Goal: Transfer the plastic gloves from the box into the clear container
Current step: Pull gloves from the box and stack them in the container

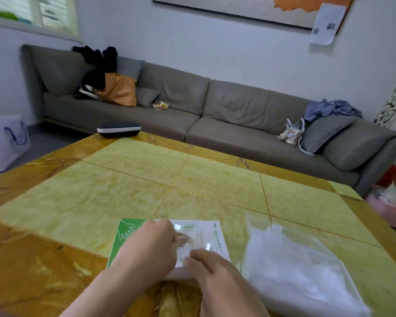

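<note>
With the left hand [151, 245] resting on the flat box [167, 243] and seeming to pinch a clear glove at its opening, and the right hand [213, 268], fingers curled, steadying the near edge, I'd draw slowly toward the container [302, 271] just right, already holding whitish film.

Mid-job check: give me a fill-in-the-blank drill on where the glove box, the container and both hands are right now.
1. Both hands are working at the glove box, whose printed end is coloured ____.
2. The clear container lies on the table to the ____ of the box.
3. The left hand and right hand both rest on the ____.
4. At the table's far edge lies a dark ____ with a white band.

Missing words: green; right; box; case
</note>
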`<state>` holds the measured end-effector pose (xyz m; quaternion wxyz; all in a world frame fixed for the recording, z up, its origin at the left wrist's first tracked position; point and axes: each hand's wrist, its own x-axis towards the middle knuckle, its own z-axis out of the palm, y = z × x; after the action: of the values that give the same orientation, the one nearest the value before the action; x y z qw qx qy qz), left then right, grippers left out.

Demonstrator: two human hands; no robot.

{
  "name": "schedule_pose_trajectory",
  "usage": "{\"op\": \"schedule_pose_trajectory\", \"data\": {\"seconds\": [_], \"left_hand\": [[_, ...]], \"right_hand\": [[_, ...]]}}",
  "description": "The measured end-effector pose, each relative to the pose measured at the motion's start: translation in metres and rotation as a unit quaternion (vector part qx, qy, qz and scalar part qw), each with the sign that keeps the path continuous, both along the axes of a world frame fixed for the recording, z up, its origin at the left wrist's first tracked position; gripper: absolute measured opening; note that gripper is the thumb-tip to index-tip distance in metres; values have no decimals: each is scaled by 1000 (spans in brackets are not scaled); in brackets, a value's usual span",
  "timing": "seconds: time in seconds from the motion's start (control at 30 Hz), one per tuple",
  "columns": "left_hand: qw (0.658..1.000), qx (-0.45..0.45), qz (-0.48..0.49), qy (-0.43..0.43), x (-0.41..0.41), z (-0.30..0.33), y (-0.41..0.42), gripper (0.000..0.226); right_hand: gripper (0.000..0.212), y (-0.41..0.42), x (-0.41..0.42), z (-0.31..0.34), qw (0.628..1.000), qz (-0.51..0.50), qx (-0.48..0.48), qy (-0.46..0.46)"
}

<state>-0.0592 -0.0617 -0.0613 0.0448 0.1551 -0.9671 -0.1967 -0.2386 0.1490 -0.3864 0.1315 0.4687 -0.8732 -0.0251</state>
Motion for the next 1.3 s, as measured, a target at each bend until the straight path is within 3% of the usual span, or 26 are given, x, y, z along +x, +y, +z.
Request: {"op": "schedule_pose_trajectory", "data": {"seconds": [0.03, 0.07, 0.1, 0.13, 0.17, 0.23, 0.27, 0.47, 0.57, 0.7, 0.77, 0.87, 1.07, 1.3], "left_hand": [[999, 2, 12, 32, 0, 2, -1, 19], [998, 1, 24, 54, 1, 6, -1, 19], [997, -3, 30, 65, 1, 7, -2, 18], [998, -8, 31, 61, 2, 7, -1, 16], [998, -15, 28, 53, 1, 5, -1, 16], [998, -19, 31, 42, -1, -2, -1, 23], [998, -14, 35, 49, -3, -5, -1, 24], [993, 30, 53, 105, -8, -3, -3, 17], [978, 89, 67, 175, -7, 10, -3, 20], [962, 119, 68, 234, -1, 19, -7, 16], [984, 43, 41, 170, 2, 15, -8, 17], [996, -42, 47, 64, -4, 2, -5, 31], [994, -78, 64, 40, -12, -7, -6, 24], [988, -120, 86, -48, -19, 1, 2, 38]], "right_hand": [[74, -6, 58, 102, 999, 25, -46, 9], [59, -16, 106, 217, 995, -12, -56, -85], [56, -9, 145, 287, 995, 0, -90, -47], [58, -14, 154, 307, 993, 23, -115, -11], [60, -20, 148, 302, 995, -22, -93, -19], [59, -19, 152, 309, 982, -38, -24, -185], [59, -22, 155, 313, 978, -16, -13, -208], [55, -24, 151, 307, 969, -25, -31, -242], [56, -21, 150, 300, 974, -17, -82, -210], [54, -22, 153, 303, 980, -20, -60, -188], [55, -21, 153, 303, 982, -24, -60, -175], [66, -20, 155, 312, 972, -39, -33, -231], [67, -21, 157, 311, 973, -24, -48, -226], [65, -22, 157, 309, 974, -19, -64, -217]]}}
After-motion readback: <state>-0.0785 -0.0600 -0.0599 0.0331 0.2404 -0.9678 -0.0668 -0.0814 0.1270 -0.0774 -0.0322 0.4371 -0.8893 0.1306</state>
